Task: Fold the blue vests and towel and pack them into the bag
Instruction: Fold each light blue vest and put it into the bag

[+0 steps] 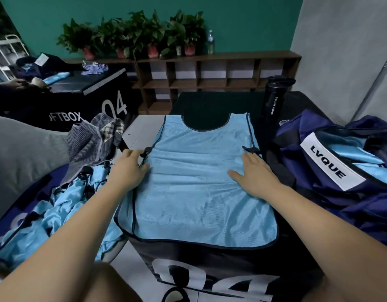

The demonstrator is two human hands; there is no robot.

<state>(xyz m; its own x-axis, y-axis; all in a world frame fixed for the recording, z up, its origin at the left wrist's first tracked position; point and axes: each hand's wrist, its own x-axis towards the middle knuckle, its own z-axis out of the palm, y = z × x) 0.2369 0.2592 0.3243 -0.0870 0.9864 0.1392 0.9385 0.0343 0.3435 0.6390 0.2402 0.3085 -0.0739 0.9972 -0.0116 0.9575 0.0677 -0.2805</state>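
Note:
A light blue vest [197, 171] with dark trim lies spread flat on a black soft box [210, 269], its neck opening at the far end. My left hand [129, 166] rests flat on the vest's left edge, beside a black cord toggle. My right hand [253, 173] presses flat on the vest's right side. A navy bag [314, 192] with a white LVQUE label sits to the right, with blue fabric inside it. More blue vests [57, 212] lie heaped on the left. A grey striped towel [92, 142] is crumpled above that heap.
A black sport bottle [273, 97] stands at the box's far right corner. A second black soft box [90, 99] at the back left carries clothes, and another person's hands show there. A wooden shelf [210, 73] with potted plants lines the green wall.

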